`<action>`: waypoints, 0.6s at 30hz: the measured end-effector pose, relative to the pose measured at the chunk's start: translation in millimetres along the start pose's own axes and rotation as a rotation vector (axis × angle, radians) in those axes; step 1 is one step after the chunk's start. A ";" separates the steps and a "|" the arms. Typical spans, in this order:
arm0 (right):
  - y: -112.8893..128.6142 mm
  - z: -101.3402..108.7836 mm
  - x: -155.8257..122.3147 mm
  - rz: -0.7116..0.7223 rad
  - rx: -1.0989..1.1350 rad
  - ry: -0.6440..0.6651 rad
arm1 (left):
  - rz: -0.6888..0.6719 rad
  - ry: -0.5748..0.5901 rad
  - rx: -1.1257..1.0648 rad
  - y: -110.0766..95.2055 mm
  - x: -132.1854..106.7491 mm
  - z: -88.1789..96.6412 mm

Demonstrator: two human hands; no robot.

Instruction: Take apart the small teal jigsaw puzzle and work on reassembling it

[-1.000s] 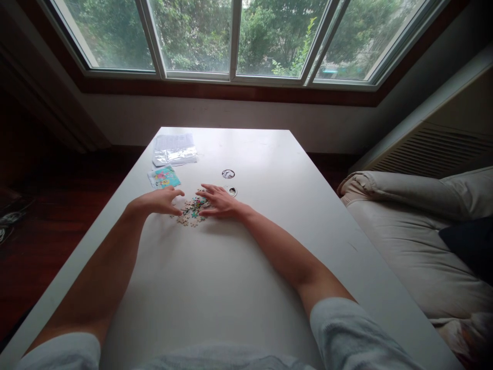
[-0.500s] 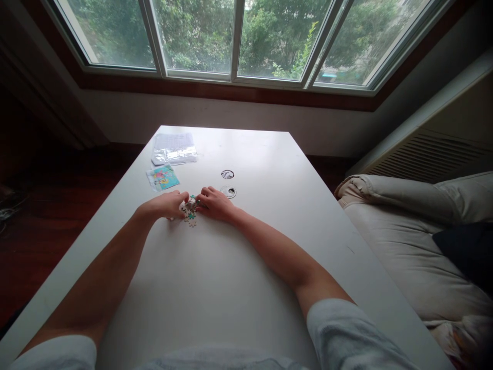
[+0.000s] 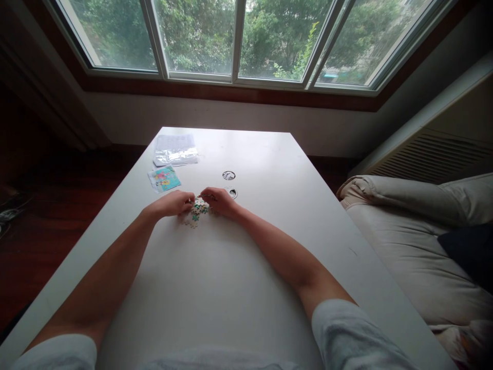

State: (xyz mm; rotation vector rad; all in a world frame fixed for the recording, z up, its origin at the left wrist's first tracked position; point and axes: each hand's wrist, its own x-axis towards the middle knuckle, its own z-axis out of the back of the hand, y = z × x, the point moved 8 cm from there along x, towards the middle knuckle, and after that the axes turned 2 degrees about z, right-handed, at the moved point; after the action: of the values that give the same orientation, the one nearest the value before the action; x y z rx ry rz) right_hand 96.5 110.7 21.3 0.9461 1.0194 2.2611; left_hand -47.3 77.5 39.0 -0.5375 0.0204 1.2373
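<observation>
Just left of the frame's center, a person's fingers curl around a heap of jigsaw pieces (image 3: 199, 206) on a white table (image 3: 239, 288). The left hand (image 3: 175, 202) is bent in at the heap's left edge; the right hand (image 3: 219, 200) arches over its right side, fingertips tucked down — whether either grasps a piece cannot be told. A few pieces trail toward the bottom of the frame.

A second ago the fingers were splayed over a wider scatter; now they have drawn in, and the pieces sit in a tighter clump, slightly farther right — a sign, it seems, of gathering rather than picking out single pieces.

Above the left hand lies a small turquoise card (image 3: 164, 178) with a colorful picture, and beyond it, toward the upper left, a clear bag (image 3: 175, 149). Faint marks on the bag may be print, too small to read; no brand or label is legible on the card either. Right of the bag and card, two round fittings show: one (image 3: 228, 175) higher, the other (image 3: 233, 193) beside the right hand. A window (image 3: 196, 41) spans the top; a pale sofa (image 3: 393, 226) fills the right.
</observation>
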 end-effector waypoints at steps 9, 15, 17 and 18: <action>-20.6 -8.1 0.7 -0.324 0.546 0.001 | -0.031 -0.139 0.062 1.5 0.6 13.8; -27.7 -4.7 -2.3 -0.425 0.626 -0.022 | 0.005 -0.156 0.094 6.4 2.6 14.4; -30.5 -4.3 -2.6 -0.437 0.617 -0.024 | 0.003 -0.154 0.102 5.7 2.8 14.4; -31.6 -4.3 -2.6 -0.439 0.609 -0.023 | 0.000 -0.150 0.106 5.2 3.0 14.0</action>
State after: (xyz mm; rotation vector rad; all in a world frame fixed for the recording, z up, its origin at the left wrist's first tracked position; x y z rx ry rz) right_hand 99.4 126.2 -6.5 0.8564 1.7604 1.5973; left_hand -54.7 86.9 48.3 -0.3523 -0.0406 1.2664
